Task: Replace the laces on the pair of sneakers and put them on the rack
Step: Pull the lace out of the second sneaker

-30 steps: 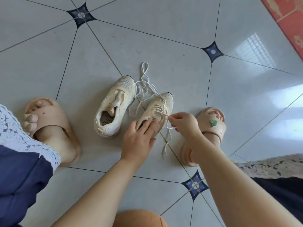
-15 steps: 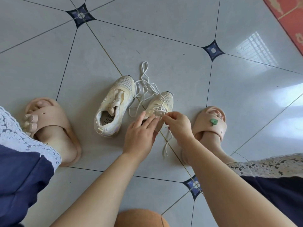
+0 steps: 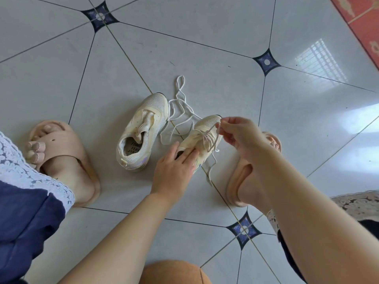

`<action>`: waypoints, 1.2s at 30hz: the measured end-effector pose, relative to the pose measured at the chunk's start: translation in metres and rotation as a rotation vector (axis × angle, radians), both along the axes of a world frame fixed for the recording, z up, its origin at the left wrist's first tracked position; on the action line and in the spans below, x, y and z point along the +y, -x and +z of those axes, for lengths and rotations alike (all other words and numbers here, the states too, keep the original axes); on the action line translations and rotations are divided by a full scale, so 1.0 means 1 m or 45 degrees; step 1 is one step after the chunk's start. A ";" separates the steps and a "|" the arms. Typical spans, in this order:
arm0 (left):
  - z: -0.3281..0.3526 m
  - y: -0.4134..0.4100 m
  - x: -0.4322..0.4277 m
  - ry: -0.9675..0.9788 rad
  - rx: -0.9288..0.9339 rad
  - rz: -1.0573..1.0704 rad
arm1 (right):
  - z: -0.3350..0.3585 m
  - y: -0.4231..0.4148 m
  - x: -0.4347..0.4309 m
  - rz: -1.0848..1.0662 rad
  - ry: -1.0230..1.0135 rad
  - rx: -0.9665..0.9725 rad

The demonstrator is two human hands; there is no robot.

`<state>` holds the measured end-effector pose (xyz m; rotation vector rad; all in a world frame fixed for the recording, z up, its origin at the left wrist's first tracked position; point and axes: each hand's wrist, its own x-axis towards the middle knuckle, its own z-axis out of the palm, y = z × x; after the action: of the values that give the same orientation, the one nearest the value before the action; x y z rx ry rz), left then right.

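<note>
I see the left hand (image 3: pixel 174 173) pressing straight fingers on the heel end of the near shoe (image 3: pixel 207 125) on the floor (image 3: pixel 205 48), while the right hand (image 3: pixel 238 132) pinches its lace (image 3: pixel 211 130) taut over the toe. I judge the lace light, limp and slippery, best taken near its tip, and the mesh shoe soft and light, so it needs pinning. The other shoe (image 3: pixel 143 130) stands just beside, unlaced, next to a loose lace (image 3: pixel 180 90); its insole print is too cut off to read.

Left sneaker (image 3: pixel 143 130) just beside right sneaker (image 3: pixel 209 120) on the floor (image 3: pixel 205 48), loose lace (image 3: pixel 180 101) between and beyond their toes.
</note>
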<state>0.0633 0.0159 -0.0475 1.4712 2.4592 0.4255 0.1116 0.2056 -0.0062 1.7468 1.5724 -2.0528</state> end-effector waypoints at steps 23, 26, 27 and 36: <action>-0.005 0.004 0.006 0.012 -0.188 0.052 | 0.003 -0.016 0.018 -0.329 -0.214 -0.139; -0.006 0.005 0.007 0.121 -0.237 0.022 | 0.016 -0.010 0.036 -0.309 -0.137 -0.034; -0.006 0.006 0.007 0.127 -0.242 0.025 | 0.014 -0.009 0.032 -0.310 -0.119 0.005; -0.004 0.002 0.009 -0.101 -0.126 0.085 | -0.032 -0.029 -0.069 -0.247 -0.056 -0.097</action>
<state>0.0616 0.0245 -0.0512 1.3655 2.4441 0.6007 0.1406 0.1365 -0.0380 2.0420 1.4921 -2.0165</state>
